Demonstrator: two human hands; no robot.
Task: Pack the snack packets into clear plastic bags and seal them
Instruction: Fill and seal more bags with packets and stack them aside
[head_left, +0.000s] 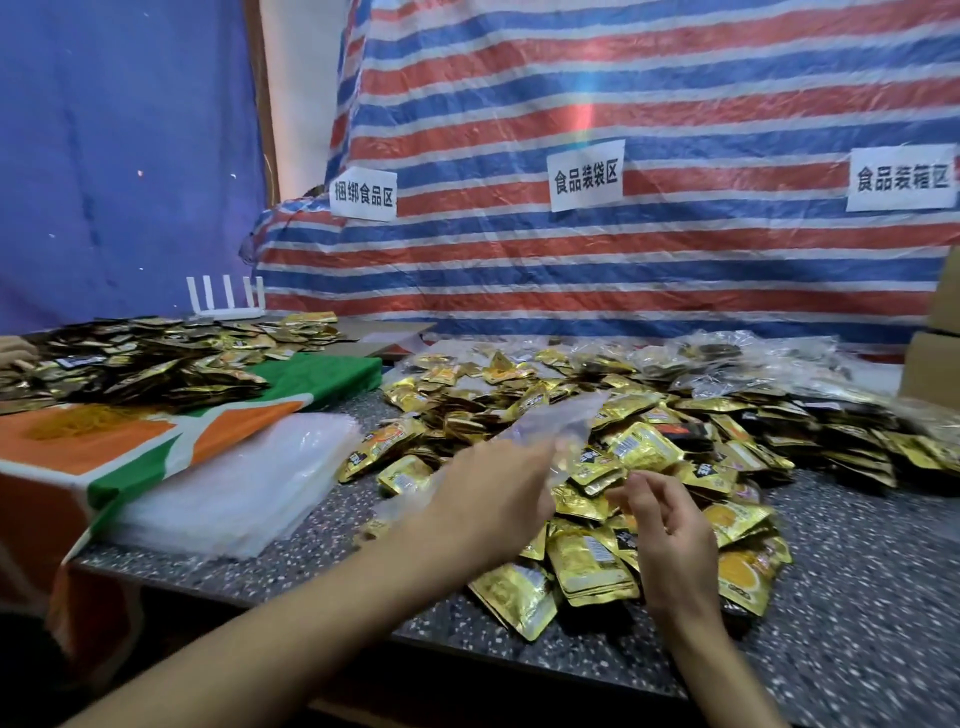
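Mid-frame, the left hand grips a clear plastic bag above the snack packets, likely ready for filling; the right hand (loosely curled, apparently empty) hovers beside it.

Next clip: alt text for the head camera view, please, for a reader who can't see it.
A person's left hand holds a clear plastic bag over a pile of gold snack packets on a speckled table, the right hand beside it, fingers loosely curled. A stack of clear bags lies to the left; a striped tarp hangs behind.
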